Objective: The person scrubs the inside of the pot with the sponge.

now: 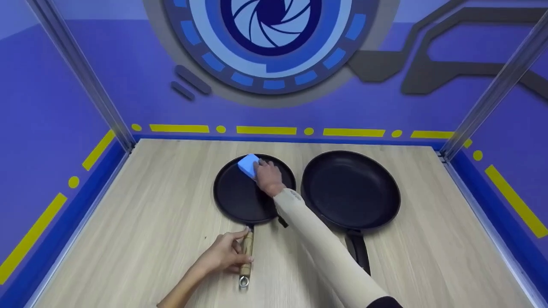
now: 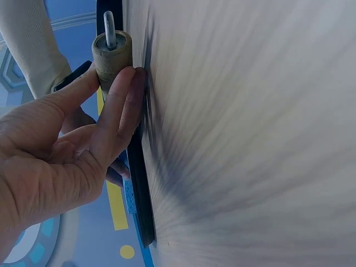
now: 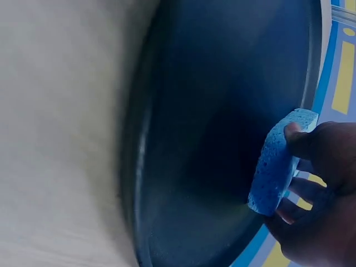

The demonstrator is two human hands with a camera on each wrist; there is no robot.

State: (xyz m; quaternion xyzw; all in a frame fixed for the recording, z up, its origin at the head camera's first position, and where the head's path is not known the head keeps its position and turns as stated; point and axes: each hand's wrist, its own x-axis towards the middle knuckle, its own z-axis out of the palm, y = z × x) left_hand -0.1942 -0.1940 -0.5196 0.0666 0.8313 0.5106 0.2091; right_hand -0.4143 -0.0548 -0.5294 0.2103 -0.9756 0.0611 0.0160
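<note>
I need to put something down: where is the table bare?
The table lies bare left of the smaller pan and left hand, and right of the larger pan. Crowded: the narrow gap between pans, and nearer the person, where the right sleeve crosses.

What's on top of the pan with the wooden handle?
A blue sponge, held by the person's right hand, is on the pan near its far edge. Around it, I can see black pan surface. The bits under the sponge and hand are covered, so I can't see them.
</note>
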